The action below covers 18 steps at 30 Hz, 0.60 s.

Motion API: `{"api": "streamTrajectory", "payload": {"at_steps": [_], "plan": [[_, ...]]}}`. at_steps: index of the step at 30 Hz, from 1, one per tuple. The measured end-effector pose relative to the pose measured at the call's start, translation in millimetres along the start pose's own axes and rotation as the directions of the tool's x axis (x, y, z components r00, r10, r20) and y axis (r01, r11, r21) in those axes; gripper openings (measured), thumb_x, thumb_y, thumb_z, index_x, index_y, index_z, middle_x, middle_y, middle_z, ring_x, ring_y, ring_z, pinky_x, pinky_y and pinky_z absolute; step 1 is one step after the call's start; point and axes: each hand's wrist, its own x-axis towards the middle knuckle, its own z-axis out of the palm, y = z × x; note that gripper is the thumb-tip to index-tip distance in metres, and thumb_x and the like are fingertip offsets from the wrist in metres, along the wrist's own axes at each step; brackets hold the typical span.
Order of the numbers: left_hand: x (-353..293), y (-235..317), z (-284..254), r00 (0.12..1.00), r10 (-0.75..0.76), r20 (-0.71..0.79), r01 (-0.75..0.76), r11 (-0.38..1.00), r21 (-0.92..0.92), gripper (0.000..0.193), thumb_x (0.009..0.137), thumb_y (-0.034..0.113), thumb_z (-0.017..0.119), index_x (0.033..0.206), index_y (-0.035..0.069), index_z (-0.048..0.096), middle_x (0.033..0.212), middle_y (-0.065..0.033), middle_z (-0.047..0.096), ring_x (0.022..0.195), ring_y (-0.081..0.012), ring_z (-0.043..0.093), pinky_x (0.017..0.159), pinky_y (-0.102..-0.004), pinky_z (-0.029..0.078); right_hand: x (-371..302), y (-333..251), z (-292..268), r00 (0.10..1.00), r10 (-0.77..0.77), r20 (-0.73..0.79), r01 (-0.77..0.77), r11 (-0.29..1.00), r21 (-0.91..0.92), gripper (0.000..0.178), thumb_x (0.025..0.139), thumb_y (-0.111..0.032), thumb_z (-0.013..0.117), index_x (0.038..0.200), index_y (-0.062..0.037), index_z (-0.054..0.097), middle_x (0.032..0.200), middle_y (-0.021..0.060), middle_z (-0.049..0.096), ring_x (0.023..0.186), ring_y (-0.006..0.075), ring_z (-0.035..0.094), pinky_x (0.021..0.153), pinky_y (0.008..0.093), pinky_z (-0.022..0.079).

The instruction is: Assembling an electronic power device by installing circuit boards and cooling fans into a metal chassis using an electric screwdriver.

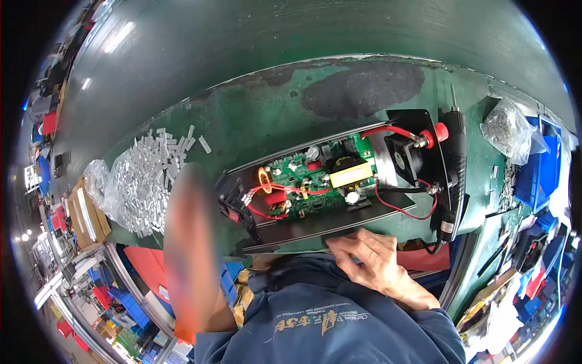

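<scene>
In front of me an open black metal casing (pixel 327 229) lies on the green bench, slightly tilted. Inside it sits a green circuit board (pixel 297 177) with a yellow-wrapped transformer (pixel 351 175), red wires and a fan (pixel 401 159). A black end panel (pixel 230 213) stands at its left end; another, with a red terminal (pixel 441 131), is at the right. My right hand (pixel 368 257) rests by the casing's near edge, fingers curled; anything in them is hidden. My left hand (pixel 193 197) is smeared, beside a pile of small whitish pieces (pixel 144 191); its fingers cannot be made out.
Right of the casing lies a black electric screwdriver (pixel 456 161), bit pointing away. Beyond it are a clear bag of small parts (pixel 510 128) and a blue bin (pixel 541 167). A cardboard box (pixel 89 218) stands left of the pile. The bench's near edge runs before my body.
</scene>
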Motion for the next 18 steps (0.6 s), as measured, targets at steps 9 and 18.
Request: {"api": "streamTrajectory", "payload": {"at_steps": [9,18], "plan": [[10.0,27.3,-6.9,0.985,0.112,-0.130,-0.086,0.978,0.190,0.024,0.103,0.014,0.063,0.123,0.000,0.068,0.108,-0.0056,0.071,0.099,-0.0111,0.065,0.086,-0.0259,0.051,-2.1,-23.3,5.5,0.971,0.238,-0.037,-0.236,0.971,0.046,0.038,0.092,0.007,0.068,0.128,0.0042,0.056,0.092,0.0110,0.075,0.073,0.0193,0.074,0.066,0.0307,0.057],[96.6,116.0,44.3,0.671,-0.201,0.714,0.026,0.969,0.248,0.068,0.112,0.046,0.032,0.110,-0.007,0.074,0.105,-0.0198,0.077,0.100,-0.0258,0.073,0.089,-0.0377,0.056,44.7,-46.5,-5.1,0.952,0.215,-0.219,-0.242,0.965,-0.104,0.026,0.088,-0.011,0.076,0.109,-0.0019,0.065,0.097,0.0143,0.064,0.083,0.0290,0.063,0.075,0.0392,0.052]]}}
